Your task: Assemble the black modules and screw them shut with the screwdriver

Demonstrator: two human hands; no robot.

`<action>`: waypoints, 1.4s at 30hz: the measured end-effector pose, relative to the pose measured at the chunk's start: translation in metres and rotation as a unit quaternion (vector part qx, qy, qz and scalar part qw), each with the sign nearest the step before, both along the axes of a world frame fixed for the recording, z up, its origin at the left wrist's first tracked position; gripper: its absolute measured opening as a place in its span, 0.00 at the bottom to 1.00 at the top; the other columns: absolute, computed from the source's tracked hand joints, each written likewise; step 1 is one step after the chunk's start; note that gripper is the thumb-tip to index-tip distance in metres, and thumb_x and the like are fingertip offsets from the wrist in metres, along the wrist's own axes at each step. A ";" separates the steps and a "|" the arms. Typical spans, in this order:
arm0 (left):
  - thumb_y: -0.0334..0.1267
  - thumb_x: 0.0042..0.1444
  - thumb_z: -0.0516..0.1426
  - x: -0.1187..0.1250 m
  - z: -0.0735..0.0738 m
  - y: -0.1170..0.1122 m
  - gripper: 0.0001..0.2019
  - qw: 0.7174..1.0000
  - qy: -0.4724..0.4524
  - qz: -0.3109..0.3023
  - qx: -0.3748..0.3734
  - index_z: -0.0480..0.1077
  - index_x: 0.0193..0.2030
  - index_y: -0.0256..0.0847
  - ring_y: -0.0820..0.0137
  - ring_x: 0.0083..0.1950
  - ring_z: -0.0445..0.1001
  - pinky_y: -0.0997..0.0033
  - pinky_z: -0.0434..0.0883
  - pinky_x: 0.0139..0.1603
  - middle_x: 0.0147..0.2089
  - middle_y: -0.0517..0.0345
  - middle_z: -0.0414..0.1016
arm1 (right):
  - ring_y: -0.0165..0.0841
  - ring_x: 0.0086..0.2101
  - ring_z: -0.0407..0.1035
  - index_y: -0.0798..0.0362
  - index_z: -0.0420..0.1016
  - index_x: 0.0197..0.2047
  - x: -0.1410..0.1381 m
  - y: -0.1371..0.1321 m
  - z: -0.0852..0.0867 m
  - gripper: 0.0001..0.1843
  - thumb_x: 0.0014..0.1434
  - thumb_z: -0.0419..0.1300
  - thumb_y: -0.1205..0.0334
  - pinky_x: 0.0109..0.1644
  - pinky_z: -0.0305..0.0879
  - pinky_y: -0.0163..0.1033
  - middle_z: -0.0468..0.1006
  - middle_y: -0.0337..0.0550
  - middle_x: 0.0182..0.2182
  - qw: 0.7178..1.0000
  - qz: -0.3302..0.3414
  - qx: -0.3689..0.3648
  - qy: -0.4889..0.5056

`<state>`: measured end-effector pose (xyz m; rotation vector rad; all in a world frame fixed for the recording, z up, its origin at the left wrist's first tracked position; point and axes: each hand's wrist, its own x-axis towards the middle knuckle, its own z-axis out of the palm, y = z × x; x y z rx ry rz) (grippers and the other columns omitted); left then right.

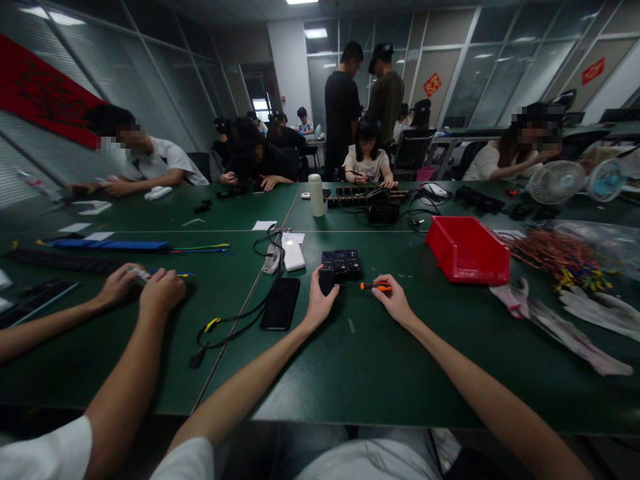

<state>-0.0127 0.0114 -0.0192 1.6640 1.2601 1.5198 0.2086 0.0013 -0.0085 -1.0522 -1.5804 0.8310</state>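
In the head view my left hand (320, 301) is closed around a small black block (327, 281), holding it by its sides. My right hand (396, 300) grips an orange-and-black screwdriver (376, 287). Its thin shaft points left at the block; whether the tip touches it I cannot tell. Just behind my left hand, a group of similar black blocks (345, 263) sits together on the green table (390, 360).
Left of my hands lie a black phone (280, 304), a white power bank (293, 252) and a black cable (240, 333). A red bin (467, 253), gloves (570, 327) and copper wires (555, 250) lie to the right. A co-worker's hands (145, 287) work at left. A bottle (315, 195) stands ahead.
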 end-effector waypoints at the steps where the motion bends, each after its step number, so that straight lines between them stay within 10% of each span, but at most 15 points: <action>1: 0.37 0.53 0.57 0.000 0.000 0.000 0.31 1.000 0.000 -0.003 -0.001 0.49 0.62 0.45 0.66 0.59 0.62 0.62 0.57 0.62 0.59 0.52 0.60 | 0.31 0.32 0.65 0.51 0.66 0.42 0.000 0.000 -0.001 0.12 0.56 0.57 0.54 0.35 0.63 0.37 0.68 0.41 0.36 1.000 0.004 -0.013 0.008; 42: 0.38 0.53 0.56 0.001 0.000 0.000 0.31 1.000 -0.002 -0.002 -0.010 0.49 0.61 0.45 0.65 0.59 0.62 0.61 0.57 0.61 0.59 0.52 0.60 | 0.26 0.22 0.61 0.52 0.64 0.43 0.000 0.005 -0.006 0.16 0.57 0.54 0.50 0.25 0.59 0.33 0.66 0.35 0.26 0.996 0.017 -0.068 0.046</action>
